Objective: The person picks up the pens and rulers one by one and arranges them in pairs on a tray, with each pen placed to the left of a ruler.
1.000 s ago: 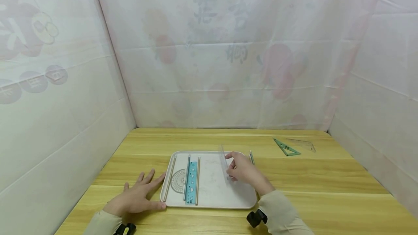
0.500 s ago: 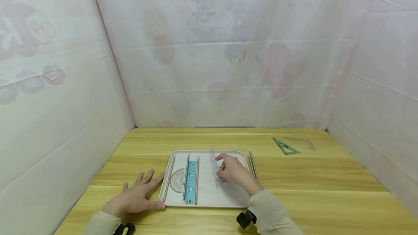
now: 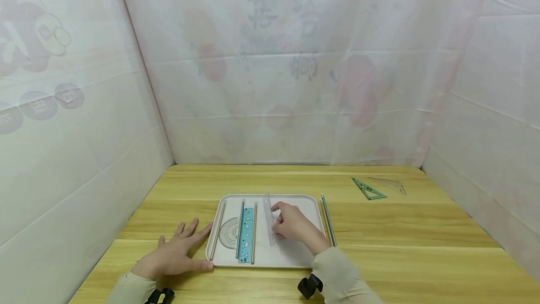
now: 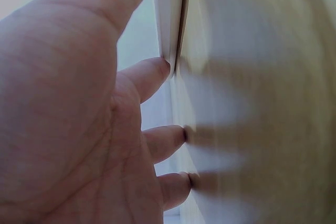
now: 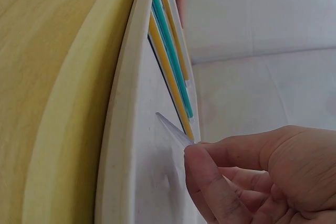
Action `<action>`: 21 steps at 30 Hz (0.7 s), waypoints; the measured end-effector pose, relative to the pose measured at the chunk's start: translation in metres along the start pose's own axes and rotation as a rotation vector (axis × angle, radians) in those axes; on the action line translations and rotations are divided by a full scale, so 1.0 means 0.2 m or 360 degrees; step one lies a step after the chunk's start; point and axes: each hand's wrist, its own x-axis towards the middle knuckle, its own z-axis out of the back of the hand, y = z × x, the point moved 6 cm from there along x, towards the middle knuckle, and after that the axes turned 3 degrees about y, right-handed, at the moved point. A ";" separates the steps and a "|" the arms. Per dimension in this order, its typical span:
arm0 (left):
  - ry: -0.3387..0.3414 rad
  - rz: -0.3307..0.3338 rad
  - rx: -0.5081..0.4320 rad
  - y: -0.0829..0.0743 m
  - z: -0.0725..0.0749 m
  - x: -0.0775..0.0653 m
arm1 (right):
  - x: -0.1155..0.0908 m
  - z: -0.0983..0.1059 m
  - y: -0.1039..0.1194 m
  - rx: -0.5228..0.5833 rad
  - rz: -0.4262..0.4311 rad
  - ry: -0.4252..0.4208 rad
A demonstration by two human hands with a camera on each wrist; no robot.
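While the left grip [image 3: 172, 256] lies spread and touches the white tray [image 3: 292, 256], I observe the right grip [image 3: 293, 225] pinching a tilted clear ruler [image 3: 268, 219] over the tray, right of the blue ruler [image 3: 246, 234].

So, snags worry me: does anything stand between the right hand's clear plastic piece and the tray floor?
Nothing visible: beneath the clear plastic piece only bare tray shows; the nearest pencil lies to its left.

Soft, even light fills the head view; the left wrist view is dimmer, its counter [image 4: 283, 119] blurred under streaky shadows.
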 end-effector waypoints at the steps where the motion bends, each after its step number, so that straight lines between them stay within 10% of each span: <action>1: 0.0000 0.0001 0.0000 0.00 0.00 0.00 | 0.00 0.00 0.00 -0.0008 0.0001 0.0001; 21: -0.0006 -0.0003 0.0000 0.00 0.01 0.00 | -0.01 -0.10 0.06 -0.0049 -0.0027 0.0014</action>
